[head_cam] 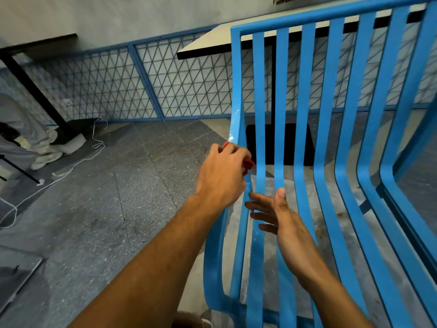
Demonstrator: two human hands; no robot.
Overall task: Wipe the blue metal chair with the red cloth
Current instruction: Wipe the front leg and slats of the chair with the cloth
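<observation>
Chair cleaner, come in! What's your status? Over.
Left hand grips red cloth, pressed on side rail of blue chair. Right hand open, fingers at the slats. White smears on rail above cloth.

We see a blue lattice railing (146,86) along the foot of a pale wall (118,17). Just in front of the railing's right stretch stands a white-topped table (212,41) with a black base plate (270,143). Before its left stretch, a white cable (40,182) trails over speckled grey floor (118,197), near a slanting black table leg (35,91) and a person in pale clothes (21,121).
</observation>
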